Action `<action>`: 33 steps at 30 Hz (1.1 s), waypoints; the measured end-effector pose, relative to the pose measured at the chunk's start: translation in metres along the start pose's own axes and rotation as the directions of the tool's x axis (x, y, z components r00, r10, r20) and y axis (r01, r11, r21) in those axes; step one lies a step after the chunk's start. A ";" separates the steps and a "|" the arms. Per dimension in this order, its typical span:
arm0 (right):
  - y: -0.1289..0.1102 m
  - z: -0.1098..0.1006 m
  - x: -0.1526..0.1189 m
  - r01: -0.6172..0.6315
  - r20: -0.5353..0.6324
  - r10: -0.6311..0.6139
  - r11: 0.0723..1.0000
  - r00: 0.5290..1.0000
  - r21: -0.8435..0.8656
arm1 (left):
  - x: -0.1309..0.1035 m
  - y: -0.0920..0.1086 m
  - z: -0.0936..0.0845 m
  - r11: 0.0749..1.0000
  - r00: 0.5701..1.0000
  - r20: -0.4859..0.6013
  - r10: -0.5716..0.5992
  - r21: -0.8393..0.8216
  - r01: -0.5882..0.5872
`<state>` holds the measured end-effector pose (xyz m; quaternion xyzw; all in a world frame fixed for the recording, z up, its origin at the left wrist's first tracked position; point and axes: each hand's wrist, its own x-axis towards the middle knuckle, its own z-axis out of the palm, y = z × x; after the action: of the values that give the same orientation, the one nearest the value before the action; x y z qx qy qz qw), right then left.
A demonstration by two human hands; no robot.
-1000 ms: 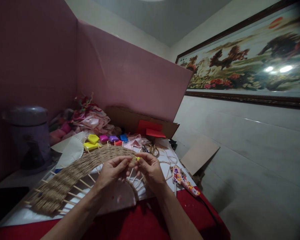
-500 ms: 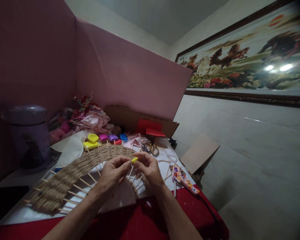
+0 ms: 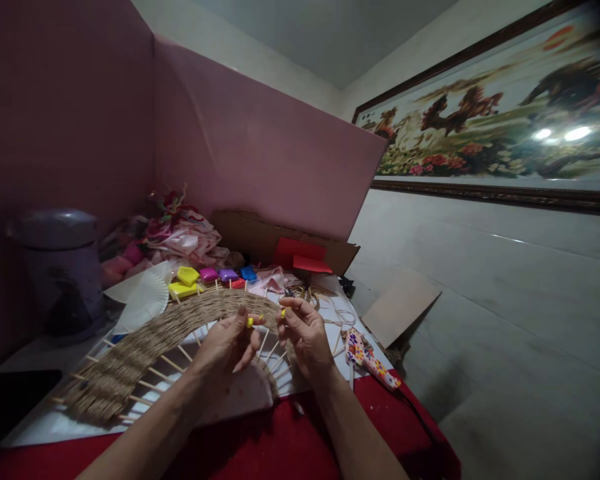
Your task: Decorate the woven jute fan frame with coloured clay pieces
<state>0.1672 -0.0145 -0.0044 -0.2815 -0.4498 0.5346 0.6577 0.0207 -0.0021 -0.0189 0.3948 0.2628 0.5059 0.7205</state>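
My left hand [image 3: 231, 339] pinches a small lump of soft yellow clay [image 3: 251, 322] at its fingertips, with a tiny yellow bit farther along the finger. A little to the right, my right hand [image 3: 305, 333] is closed on another small yellow piece [image 3: 283, 313]. A gap separates the two hands. Beneath them lies a fan-shaped frame of thin wooden sticks with a wide woven band of brown cord [image 3: 180, 330]. My hands and wrists hide part of the frame's inner curve and a pale half-round sheet [image 3: 235, 397].
Behind the woven band lie yellow packets [image 3: 184, 289] and a blue packet [image 3: 249, 274]. Scissors are half hidden behind my right hand. A flower-patterned glue gun [image 3: 370, 360] lies at the right edge, over red cloth [image 3: 380, 413]. A purple canister [image 3: 60, 273] stands left.
The hands were together on one yellow lump; now they are apart, each with a yellow piece. My left hand has turned, its thumb pointing up.
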 end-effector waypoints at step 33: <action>0.006 0.000 0.000 0.053 -0.030 -0.057 0.992 0.998 -0.112 | -0.002 -0.004 0.002 0.995 0.994 0.068 0.089 -0.060 -0.085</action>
<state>0.1647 -0.0129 -0.0097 -0.3142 -0.4754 0.4857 0.6629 0.0236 -0.0050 -0.0208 0.4026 0.2052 0.5301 0.7175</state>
